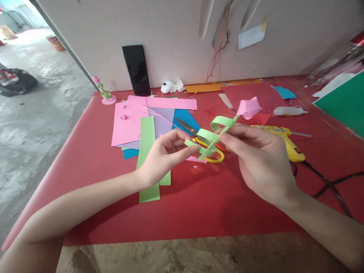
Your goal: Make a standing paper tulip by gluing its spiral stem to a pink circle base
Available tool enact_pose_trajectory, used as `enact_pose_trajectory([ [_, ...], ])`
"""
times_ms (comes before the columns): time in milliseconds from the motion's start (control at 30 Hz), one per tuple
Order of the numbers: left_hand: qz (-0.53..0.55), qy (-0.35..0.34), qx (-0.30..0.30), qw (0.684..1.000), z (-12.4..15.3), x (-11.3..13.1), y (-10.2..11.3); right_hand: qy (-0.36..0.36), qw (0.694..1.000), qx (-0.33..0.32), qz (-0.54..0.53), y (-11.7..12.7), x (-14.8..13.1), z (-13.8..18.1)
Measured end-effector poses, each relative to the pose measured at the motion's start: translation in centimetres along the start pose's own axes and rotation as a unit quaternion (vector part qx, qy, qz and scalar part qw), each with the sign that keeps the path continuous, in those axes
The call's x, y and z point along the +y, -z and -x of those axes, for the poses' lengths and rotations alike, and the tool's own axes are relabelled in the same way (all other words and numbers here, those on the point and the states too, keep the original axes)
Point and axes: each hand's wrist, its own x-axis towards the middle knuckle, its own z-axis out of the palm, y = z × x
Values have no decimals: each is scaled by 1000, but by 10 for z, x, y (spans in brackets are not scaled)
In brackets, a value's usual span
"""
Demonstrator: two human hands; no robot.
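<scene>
Above the red table (199,212), in the head view, a paper flower (229,126) slants between both hands, its pink bud (249,108) up to the right. The right hand (260,155) pinches the green stem (233,120) partway along, thumb against fingers. The left hand (167,153), thumb and forefinger nearly meeting, grips the lowest curled leaf (209,150). Yellow-handled scissors (195,132) lie beneath the flower; a yellow glue gun (292,146) rests beyond the right hand.
</scene>
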Motion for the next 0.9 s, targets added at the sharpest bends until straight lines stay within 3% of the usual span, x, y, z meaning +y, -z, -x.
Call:
enact_pose_trajectory([
  [367, -57, 26, 14, 998, 0, -2, 7, 38, 999, -10, 1, 3, 0, 2],
  [900, -54, 24, 12, 998, 1, 0, 5, 23, 999, -38, 12, 0, -4, 4],
])
